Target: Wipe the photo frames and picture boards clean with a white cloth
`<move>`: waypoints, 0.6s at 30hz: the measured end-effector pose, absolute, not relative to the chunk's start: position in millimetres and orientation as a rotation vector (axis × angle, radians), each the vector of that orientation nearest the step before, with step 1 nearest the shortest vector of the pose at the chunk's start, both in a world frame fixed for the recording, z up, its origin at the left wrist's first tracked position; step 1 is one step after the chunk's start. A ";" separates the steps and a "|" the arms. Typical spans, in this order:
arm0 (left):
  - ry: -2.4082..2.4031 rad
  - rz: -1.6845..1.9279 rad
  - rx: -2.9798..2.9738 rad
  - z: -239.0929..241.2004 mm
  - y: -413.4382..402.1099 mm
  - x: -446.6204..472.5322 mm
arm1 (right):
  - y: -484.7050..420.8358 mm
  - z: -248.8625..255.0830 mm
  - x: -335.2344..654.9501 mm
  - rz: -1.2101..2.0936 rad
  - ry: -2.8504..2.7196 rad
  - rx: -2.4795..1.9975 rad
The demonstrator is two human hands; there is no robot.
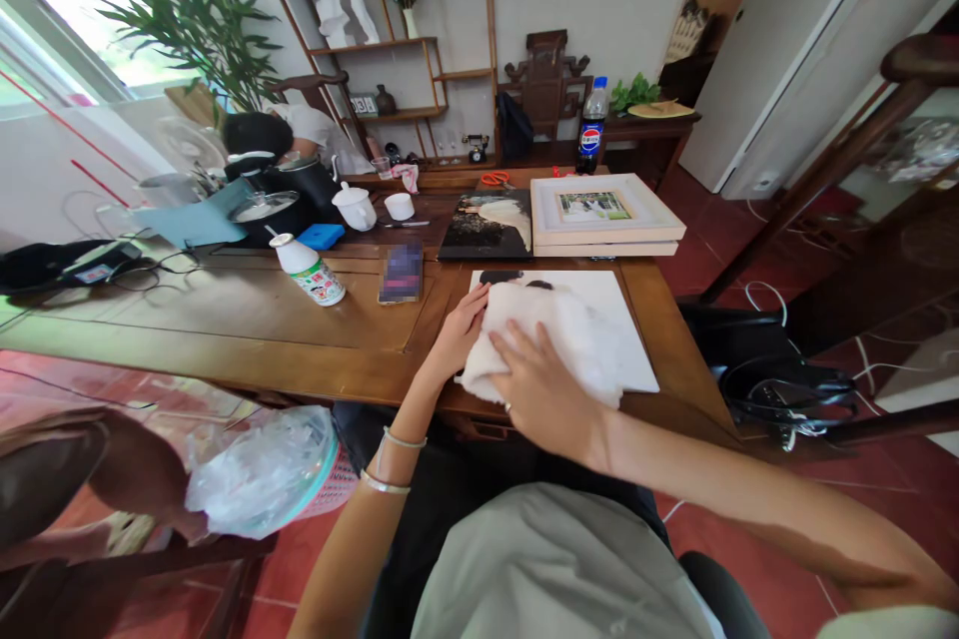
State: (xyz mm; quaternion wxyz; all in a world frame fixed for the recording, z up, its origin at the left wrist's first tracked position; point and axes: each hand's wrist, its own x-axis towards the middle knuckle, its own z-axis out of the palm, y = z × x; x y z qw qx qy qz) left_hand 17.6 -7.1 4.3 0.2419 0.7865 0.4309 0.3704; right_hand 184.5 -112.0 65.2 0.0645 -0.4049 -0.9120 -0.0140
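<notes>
A white cloth (584, 339) lies bunched over a white picture panel (633, 359), whose dark printed patches show along its upper left. My right hand (550, 389) rests on the cloth with its fingers spread, pressing it against the panel. At the panel's left side my left hand (459, 331) lies with stretched fingers, the tips touching its edge by the cloth. Just behind are a dark picture panel (479, 230) and a stack of light wooden frames (644, 210) with a small photo on top.
On the wooden table (360, 359) stand a white-green bottle (311, 272), a blurred phone (402, 272), a white teapot (355, 208) and a cup (400, 207). Orange scissors (495, 179) and a cola bottle (591, 128) are at the back. A bag-lined basket (274, 479) stands lower left.
</notes>
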 end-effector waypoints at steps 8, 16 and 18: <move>1.190 1.012 2.213 5.8 -10.9 20.2 | -109.2 64.1 196.3 0.071 -2.686 -1.318; 1.227 0.967 2.237 7.2 -13.9 23.4 | -51.1 73.5 252.6 0.090 -2.502 -1.386; 1.229 0.963 2.250 6.7 -13.3 23.4 | -35.9 76.9 246.3 0.136 -2.468 -1.360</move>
